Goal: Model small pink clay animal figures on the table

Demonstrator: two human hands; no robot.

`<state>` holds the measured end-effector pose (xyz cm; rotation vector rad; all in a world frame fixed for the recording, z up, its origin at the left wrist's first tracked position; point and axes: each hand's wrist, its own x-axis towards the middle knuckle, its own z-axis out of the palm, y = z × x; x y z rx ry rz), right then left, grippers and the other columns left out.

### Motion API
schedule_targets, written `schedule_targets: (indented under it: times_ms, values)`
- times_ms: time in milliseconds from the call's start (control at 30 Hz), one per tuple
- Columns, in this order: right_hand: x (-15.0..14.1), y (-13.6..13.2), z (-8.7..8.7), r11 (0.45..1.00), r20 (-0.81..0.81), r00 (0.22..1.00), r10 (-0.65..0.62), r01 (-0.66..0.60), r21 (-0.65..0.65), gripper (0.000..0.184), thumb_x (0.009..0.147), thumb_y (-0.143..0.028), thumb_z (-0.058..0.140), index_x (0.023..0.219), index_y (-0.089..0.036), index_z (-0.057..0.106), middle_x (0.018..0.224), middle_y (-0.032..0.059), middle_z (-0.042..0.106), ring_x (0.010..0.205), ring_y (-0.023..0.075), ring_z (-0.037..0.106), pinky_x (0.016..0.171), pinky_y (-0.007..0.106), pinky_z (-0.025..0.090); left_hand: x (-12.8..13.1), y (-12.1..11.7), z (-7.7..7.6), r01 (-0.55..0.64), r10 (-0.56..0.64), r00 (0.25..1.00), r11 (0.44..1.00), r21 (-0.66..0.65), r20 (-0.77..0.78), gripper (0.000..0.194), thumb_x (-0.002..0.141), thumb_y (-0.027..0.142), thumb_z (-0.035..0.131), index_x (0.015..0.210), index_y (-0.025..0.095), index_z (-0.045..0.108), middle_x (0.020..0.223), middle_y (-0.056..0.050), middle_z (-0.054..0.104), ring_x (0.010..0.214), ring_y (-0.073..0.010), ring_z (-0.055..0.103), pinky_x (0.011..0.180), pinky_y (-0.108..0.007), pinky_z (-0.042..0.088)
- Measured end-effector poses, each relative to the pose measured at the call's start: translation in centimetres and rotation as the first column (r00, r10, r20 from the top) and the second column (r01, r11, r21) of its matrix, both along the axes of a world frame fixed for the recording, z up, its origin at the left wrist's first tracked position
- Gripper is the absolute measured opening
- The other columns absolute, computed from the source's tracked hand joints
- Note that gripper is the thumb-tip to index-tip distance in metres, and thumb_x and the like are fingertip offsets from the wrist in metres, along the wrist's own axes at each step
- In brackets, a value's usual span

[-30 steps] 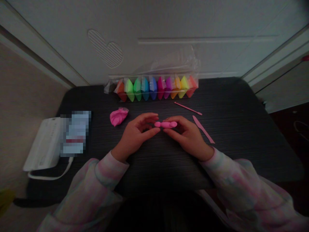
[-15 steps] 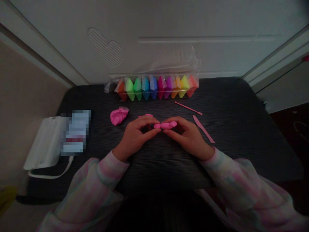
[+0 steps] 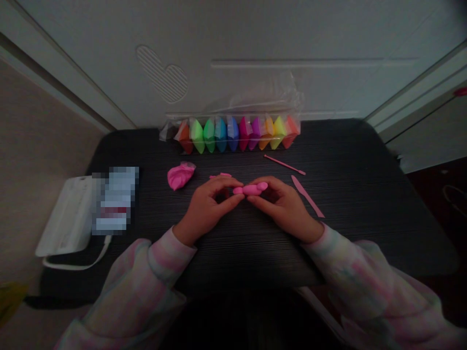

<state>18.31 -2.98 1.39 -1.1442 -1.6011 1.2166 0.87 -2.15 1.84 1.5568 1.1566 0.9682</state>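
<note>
A small shaped piece of pink modelling clay (image 3: pixel 251 189) is held above the dark table, between my two hands. My left hand (image 3: pixel 207 201) pinches its left end between thumb and forefinger. My right hand (image 3: pixel 280 199) grips its middle and right part with thumb and fingers; a rounded tip sticks up at the right end. Just behind my left hand lie thin pink clay bits (image 3: pixel 221 175), partly hidden by the fingers. A crumpled packet of pink clay (image 3: pixel 180 176) rests farther left. Right of my right hand lies a pink plastic clay knife (image 3: pixel 307 195).
A thin pink modelling stick (image 3: pixel 284 164) lies behind the knife. Along the table's back edge stands a clear bag of several coloured clay packets (image 3: pixel 232 133). On the left are a white power bank (image 3: pixel 69 216), its cable (image 3: pixel 78 266) and a blurred phone (image 3: pixel 116 199).
Both hands keep their grip on the pink clay, which is almost unmoved. The whole view has shifted very slightly.
</note>
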Motion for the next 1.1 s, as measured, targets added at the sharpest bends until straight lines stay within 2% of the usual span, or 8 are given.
schedule_targets:
  times_ms: [133, 333, 433, 567, 767, 933, 1000, 1100]
  values:
    - [-0.1, 0.1, 0.0, 1.0, -0.053, 0.999, -0.014, 0.013, -0.02, 0.017, 0.074, -0.023, 0.063, 0.09, -0.022, 0.056, 0.093, 0.0019, 0.058, 0.091, 0.0154, 0.057, 0.081, 0.031, 0.047, 0.2, -0.1, -0.3, 0.024, -0.018, 0.998, 0.996, -0.081, 0.065, 0.032, 0.067, 0.024, 0.068, 0.097, 0.02, 0.061, 0.1, -0.004, 0.063, 0.084, -0.0162, 0.059, 0.073, -0.028, 0.047]
    - [-0.3, 0.2, 0.2, 0.984, -0.183, 0.983, 0.023, -0.054, -0.168, 0.015, 0.074, -0.02, 0.062, 0.087, -0.021, 0.057, 0.091, 0.0006, 0.058, 0.09, 0.014, 0.058, 0.084, 0.031, 0.047, 0.2, 0.0, -0.2, 0.045, -0.045, 0.999, 0.999, 0.002, -0.002, 0.017, 0.071, 0.022, 0.064, 0.087, 0.02, 0.062, 0.09, -0.002, 0.066, 0.087, -0.0158, 0.059, 0.078, -0.028, 0.045]
    - [-0.2, 0.3, 0.0, 0.975, -0.204, 0.978, 0.048, -0.09, -0.203, 0.025, 0.073, -0.021, 0.063, 0.097, -0.024, 0.056, 0.1, 0.0011, 0.061, 0.093, 0.0145, 0.059, 0.085, 0.033, 0.048, 0.0, 0.1, -0.1, 0.023, -0.022, 0.999, 0.999, 0.029, -0.037, 0.017, 0.072, 0.023, 0.063, 0.088, 0.019, 0.062, 0.091, -0.004, 0.066, 0.091, -0.0174, 0.058, 0.08, -0.03, 0.044]
    - [0.1, 0.4, 0.0, 0.977, -0.181, 0.984, -0.007, -0.032, -0.213, 0.039, 0.07, -0.022, 0.065, 0.106, -0.026, 0.05, 0.101, 0.0027, 0.06, 0.093, 0.0152, 0.059, 0.079, 0.032, 0.05, -0.1, 0.1, -0.2, 0.009, -0.008, 0.999, 1.0, 0.017, -0.048, 0.018, 0.073, 0.023, 0.062, 0.09, 0.018, 0.061, 0.092, -0.005, 0.065, 0.093, -0.0184, 0.058, 0.081, -0.03, 0.044]
    - [0.3, 0.3, 0.2, 0.984, -0.189, 0.981, 0.032, -0.064, -0.164, 0.043, 0.072, -0.02, 0.063, 0.111, -0.026, 0.045, 0.095, 0.0017, 0.059, 0.088, 0.0138, 0.059, 0.083, 0.032, 0.046, 0.1, -0.1, -0.3, 0.043, -0.041, 0.999, 0.991, -0.126, 0.016, 0.03, 0.07, 0.023, 0.063, 0.099, 0.019, 0.058, 0.094, -0.005, 0.064, 0.083, -0.0161, 0.06, 0.075, -0.029, 0.046]
    - [0.6, 0.5, 0.3, 0.988, -0.015, 0.996, 0.088, -0.089, -0.13, 0.038, 0.076, -0.022, 0.059, 0.112, -0.023, 0.045, 0.088, 0.0012, 0.059, 0.083, 0.014, 0.058, 0.081, 0.032, 0.045, 0.2, -0.3, -0.3, 0.131, -0.105, 0.987, 0.963, -0.237, 0.121, 0.049, 0.069, 0.022, 0.063, 0.115, 0.019, 0.045, 0.08, 0.0, 0.061, 0.066, -0.0114, 0.057, 0.063, -0.025, 0.045]
    - [0.8, 0.7, 0.6, 0.994, 0.114, 0.992, 0.059, -0.049, -0.095, 0.037, 0.077, -0.022, 0.058, 0.112, -0.022, 0.046, 0.089, 0.0018, 0.06, 0.085, 0.0153, 0.058, 0.081, 0.034, 0.044, -0.1, -0.2, -0.3, 0.064, -0.046, 0.994, 0.979, -0.192, 0.097, 0.044, 0.071, 0.023, 0.062, 0.112, 0.018, 0.046, 0.079, 0.0, 0.061, 0.067, -0.0117, 0.057, 0.064, -0.025, 0.044]
    - [0.9, 0.9, 0.8, 1.0, 0.353, 0.936, -0.001, -0.007, 0.019, 0.034, 0.076, -0.023, 0.059, 0.109, -0.021, 0.049, 0.09, 0.002, 0.063, 0.088, 0.0183, 0.057, 0.084, 0.039, 0.041, -1.0, 0.4, -0.2, -0.224, 0.225, 0.974, 0.974, -0.021, 0.029, 0.026, 0.077, 0.026, 0.056, 0.101, 0.019, 0.053, 0.078, 0.0, 0.061, 0.072, -0.0132, 0.058, 0.068, -0.025, 0.043]
